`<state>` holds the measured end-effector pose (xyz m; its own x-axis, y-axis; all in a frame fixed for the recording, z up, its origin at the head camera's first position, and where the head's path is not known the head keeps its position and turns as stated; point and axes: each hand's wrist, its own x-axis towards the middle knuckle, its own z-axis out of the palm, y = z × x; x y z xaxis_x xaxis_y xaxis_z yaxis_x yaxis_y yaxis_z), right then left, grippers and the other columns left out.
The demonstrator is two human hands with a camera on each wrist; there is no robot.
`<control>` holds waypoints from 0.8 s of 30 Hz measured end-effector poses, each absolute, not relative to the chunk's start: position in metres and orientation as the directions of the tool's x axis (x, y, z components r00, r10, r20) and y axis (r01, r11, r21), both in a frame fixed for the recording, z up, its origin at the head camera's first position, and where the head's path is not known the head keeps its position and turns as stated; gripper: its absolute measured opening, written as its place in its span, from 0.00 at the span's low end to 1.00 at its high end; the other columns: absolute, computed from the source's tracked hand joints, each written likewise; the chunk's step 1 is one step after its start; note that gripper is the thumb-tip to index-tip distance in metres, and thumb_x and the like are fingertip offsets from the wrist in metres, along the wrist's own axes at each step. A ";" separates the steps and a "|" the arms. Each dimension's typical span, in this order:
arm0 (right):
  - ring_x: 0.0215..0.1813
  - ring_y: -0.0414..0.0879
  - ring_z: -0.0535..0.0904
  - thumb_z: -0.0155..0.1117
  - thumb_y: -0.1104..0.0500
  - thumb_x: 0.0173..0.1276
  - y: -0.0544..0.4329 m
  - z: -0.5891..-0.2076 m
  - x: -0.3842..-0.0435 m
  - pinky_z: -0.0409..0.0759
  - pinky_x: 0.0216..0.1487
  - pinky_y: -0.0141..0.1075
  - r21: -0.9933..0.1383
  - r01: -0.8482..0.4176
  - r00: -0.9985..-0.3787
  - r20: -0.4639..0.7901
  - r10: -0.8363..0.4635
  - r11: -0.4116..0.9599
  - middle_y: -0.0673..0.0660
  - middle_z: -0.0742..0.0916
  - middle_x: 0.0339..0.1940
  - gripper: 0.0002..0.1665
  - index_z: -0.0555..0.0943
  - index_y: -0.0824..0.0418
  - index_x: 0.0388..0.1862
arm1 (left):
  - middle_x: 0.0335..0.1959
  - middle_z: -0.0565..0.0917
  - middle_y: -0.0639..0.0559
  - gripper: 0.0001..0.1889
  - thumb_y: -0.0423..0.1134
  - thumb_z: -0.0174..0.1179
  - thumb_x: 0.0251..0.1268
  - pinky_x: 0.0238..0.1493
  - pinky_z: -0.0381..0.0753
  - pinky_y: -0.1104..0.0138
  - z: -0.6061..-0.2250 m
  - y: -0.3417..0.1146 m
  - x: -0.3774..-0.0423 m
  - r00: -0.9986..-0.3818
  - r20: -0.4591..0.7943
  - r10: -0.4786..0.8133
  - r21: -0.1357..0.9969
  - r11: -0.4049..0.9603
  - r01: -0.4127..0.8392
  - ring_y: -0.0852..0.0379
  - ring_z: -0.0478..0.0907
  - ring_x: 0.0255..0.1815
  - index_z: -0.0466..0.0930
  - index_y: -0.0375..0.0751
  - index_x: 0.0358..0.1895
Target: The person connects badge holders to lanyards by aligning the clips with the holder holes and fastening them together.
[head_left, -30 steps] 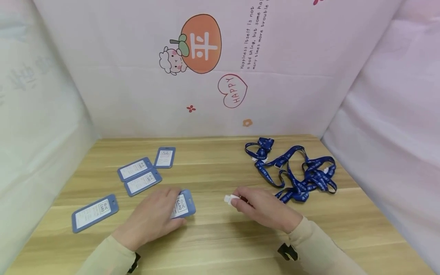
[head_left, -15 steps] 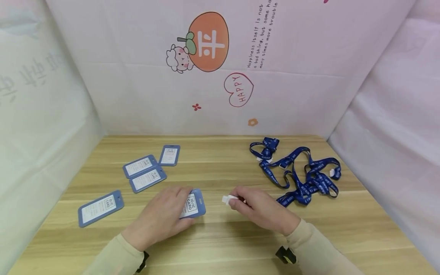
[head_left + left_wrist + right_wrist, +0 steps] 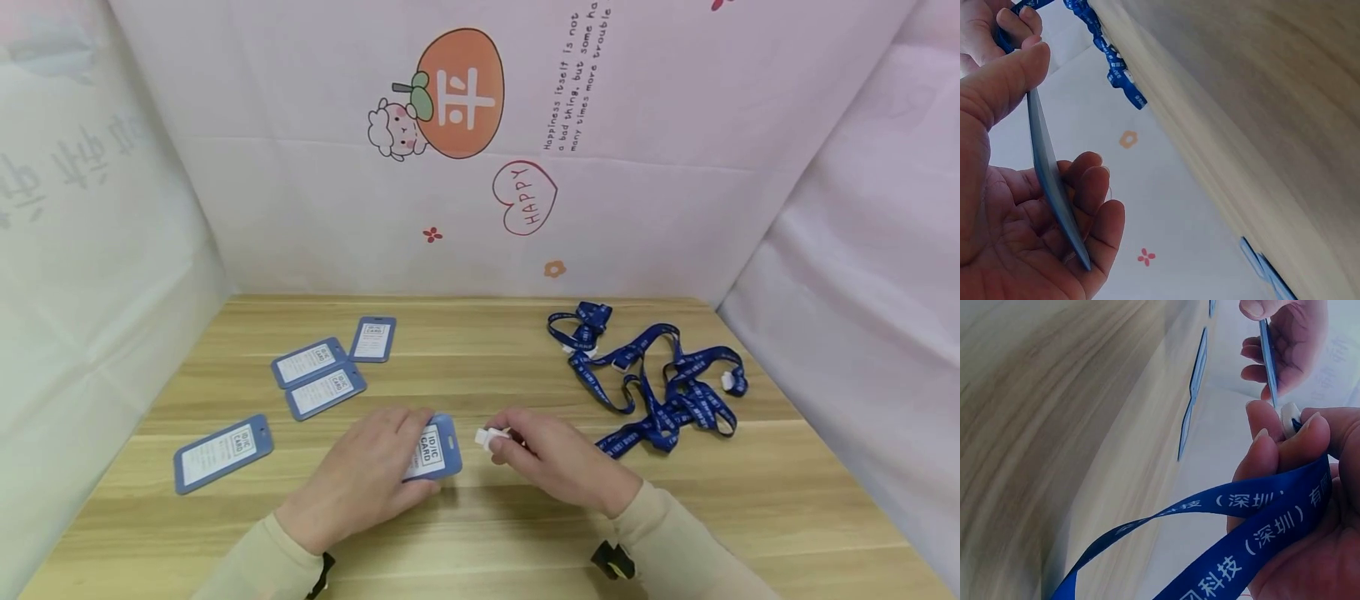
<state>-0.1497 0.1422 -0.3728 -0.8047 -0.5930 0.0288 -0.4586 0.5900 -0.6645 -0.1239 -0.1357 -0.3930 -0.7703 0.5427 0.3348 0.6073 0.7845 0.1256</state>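
Observation:
My left hand (image 3: 363, 479) grips a blue ID card holder (image 3: 442, 454) by its long edges, the slotted end pointing right. The left wrist view shows this card holder (image 3: 1054, 181) edge-on between thumb and fingers. Facing it, my right hand (image 3: 562, 458) pinches the white plastic clip (image 3: 491, 438) of a blue lanyard (image 3: 618, 442). A small gap separates clip and slot in the head view. In the right wrist view the lanyard's printed strap (image 3: 1229, 506) runs out through the palm, and most of the clip (image 3: 1289, 419) is hidden by fingertips.
At the left of the wooden table (image 3: 480, 542) lie several more card holders: one in front (image 3: 223, 452), a touching pair (image 3: 326, 390) and one farther back (image 3: 372, 339). Tangled blue lanyards (image 3: 675, 412) spread over the right side. White cloth walls (image 3: 337, 217) enclose the table.
The card holder and the clip have come closer together, their gap narrowing steadily. The head view has shifted slightly, so the scene sits farther right. Both hands keep their hold.

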 end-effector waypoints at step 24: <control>0.36 0.36 0.81 0.52 0.49 0.85 0.134 -0.376 -0.148 0.82 0.36 0.33 -0.656 -0.445 -0.822 0.029 -0.568 0.610 0.40 0.87 0.35 0.12 0.82 0.49 0.53 | 0.56 0.85 0.44 0.43 0.60 0.76 0.56 0.64 0.82 0.54 -0.389 -0.126 -0.120 -0.747 0.361 0.559 0.108 0.770 0.629 0.49 0.82 0.56 0.75 0.34 0.68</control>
<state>-0.1475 0.1336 -0.3757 -0.8224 -0.5682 0.0288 -0.4445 0.6102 -0.6558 -0.1202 -0.1264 -0.3894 -0.7466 0.5591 0.3606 0.6288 0.7701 0.1079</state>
